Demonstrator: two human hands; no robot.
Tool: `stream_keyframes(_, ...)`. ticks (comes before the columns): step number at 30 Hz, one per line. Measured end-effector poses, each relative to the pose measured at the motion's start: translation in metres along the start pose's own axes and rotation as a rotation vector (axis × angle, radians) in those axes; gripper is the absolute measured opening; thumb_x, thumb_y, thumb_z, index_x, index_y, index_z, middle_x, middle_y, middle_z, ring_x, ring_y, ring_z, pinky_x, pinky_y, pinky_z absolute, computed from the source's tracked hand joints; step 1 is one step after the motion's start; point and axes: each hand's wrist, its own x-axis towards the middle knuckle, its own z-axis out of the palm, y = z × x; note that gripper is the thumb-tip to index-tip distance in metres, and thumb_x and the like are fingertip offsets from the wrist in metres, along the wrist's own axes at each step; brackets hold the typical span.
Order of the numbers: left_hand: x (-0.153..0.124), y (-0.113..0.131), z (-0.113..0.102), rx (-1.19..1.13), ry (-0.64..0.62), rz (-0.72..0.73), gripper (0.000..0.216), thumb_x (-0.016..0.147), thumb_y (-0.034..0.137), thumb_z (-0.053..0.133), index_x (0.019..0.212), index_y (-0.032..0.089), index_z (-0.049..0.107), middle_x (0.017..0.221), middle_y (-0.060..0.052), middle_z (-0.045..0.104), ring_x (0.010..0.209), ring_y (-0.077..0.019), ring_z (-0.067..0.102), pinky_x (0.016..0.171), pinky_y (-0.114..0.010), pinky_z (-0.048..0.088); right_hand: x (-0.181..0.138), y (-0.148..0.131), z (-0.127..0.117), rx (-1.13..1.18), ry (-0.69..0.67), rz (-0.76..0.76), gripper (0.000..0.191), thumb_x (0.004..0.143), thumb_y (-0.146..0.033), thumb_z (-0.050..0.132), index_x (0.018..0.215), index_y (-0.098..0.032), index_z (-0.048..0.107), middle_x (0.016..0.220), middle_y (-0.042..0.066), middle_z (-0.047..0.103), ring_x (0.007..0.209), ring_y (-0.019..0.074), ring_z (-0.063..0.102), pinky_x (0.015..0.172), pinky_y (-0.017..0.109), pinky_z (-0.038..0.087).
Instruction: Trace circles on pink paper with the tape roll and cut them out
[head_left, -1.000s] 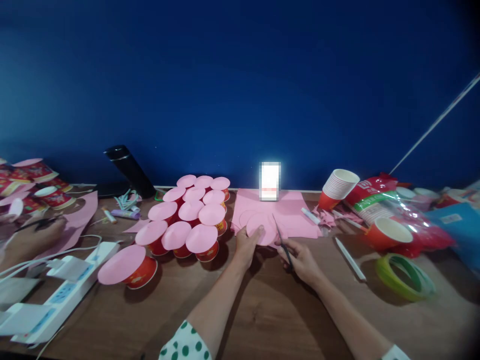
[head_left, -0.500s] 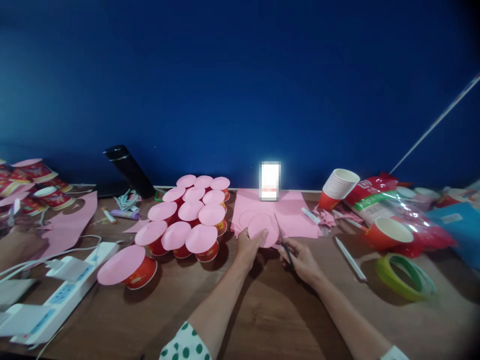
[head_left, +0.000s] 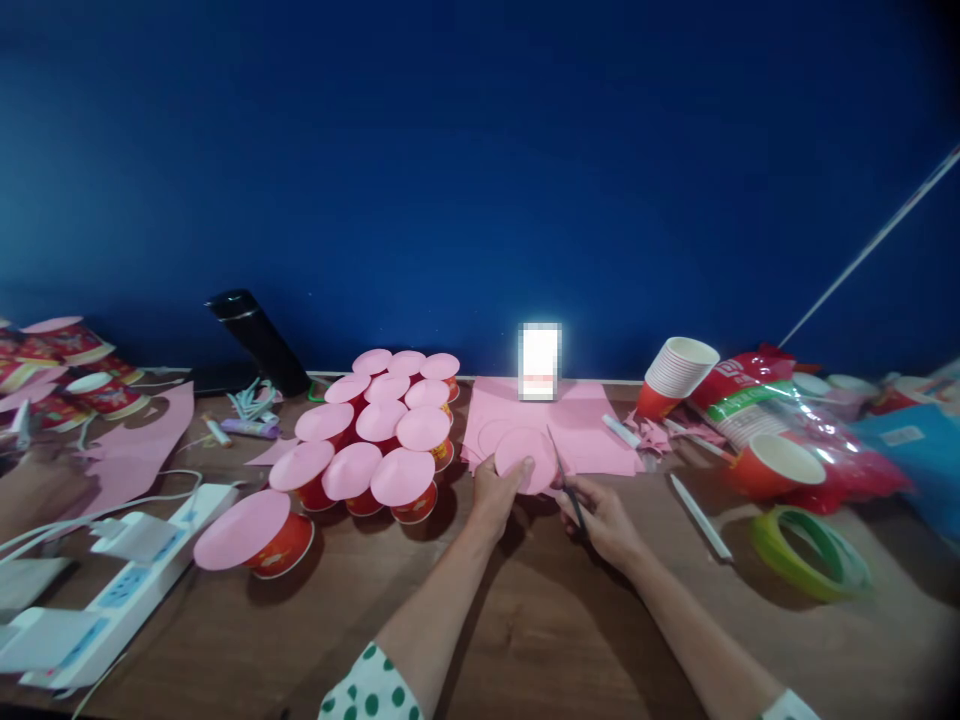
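Note:
Between thumb and fingers, my left hand (head_left: 498,495) pinches a round pink paper disc (head_left: 525,462). My right hand (head_left: 604,520) is closed on dark-handled scissors (head_left: 574,505), whose blades point up along the disc's right edge. Beneath and behind the disc lies a stack of pink paper sheets (head_left: 585,415), the top one bearing a drawn circle. To the left, several red paper cups (head_left: 415,503) stand upside down in rows, each topped with a pink disc. One more cup (head_left: 281,545) with a tilted disc sits nearer to me.
A bright phone (head_left: 540,362) stands behind the sheets. Rightward are stacked paper cups (head_left: 681,372), a bagged cup pack (head_left: 772,400), a white pen (head_left: 701,517) and green tape (head_left: 810,555). Leftward lie a power strip (head_left: 124,590), a black flask (head_left: 259,340) and another person's hand (head_left: 37,490).
Both my hands, the disc and the scissors stay almost where they were; the disc has shifted very slightly left. The other person's hand at far left moved a little.

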Motion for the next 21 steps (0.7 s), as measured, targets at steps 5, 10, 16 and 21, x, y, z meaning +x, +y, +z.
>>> stream_keyframes(5,0.0006,-0.002,-0.0013,-0.006,-0.005,-0.004,0.045,0.054,0.036,0.079,0.088,0.008,0.068,0.084,-0.013,0.071,0.07,-0.0185,0.064,0.067,-0.031,0.052,-0.0003,-0.0012,0.0008,-0.013,0.01,0.009,0.041,0.075,-0.046,0.062,0.1,-0.013,0.059,0.052,-0.006,0.047,0.043,0.0081,0.044,0.042,0.02,0.035)
stream_keyframes(10,0.0014,-0.0024,-0.0019,-0.006,-0.024,0.008,0.045,0.056,0.036,0.078,0.089,0.008,0.068,0.085,-0.013,0.071,0.07,-0.0188,0.065,0.066,-0.03,0.052,-0.0004,-0.0029,0.0012,-0.021,0.021,0.019,0.045,0.073,-0.049,0.062,0.1,-0.013,0.06,0.052,-0.006,0.048,0.042,0.008,0.044,0.041,0.02,0.035)
stream_keyframes(16,0.0011,-0.0011,-0.0014,-0.032,-0.022,0.02,0.047,0.057,0.038,0.078,0.091,0.008,0.068,0.086,-0.013,0.07,0.071,-0.0186,0.064,0.067,-0.03,0.052,-0.0007,-0.0046,0.001,-0.027,0.021,0.029,0.043,0.073,-0.047,0.063,0.1,-0.013,0.061,0.052,-0.006,0.048,0.042,0.0079,0.045,0.041,0.02,0.036)
stream_keyframes(21,0.0006,0.0015,-0.001,-0.043,-0.03,0.022,0.045,0.059,0.04,0.077,0.089,0.008,0.068,0.085,-0.013,0.071,0.07,-0.0181,0.064,0.066,-0.029,0.051,-0.0006,-0.0042,0.0006,-0.025,0.015,0.042,0.041,0.073,-0.045,0.064,0.099,-0.013,0.06,0.052,-0.007,0.047,0.042,0.0077,0.044,0.042,0.02,0.036)
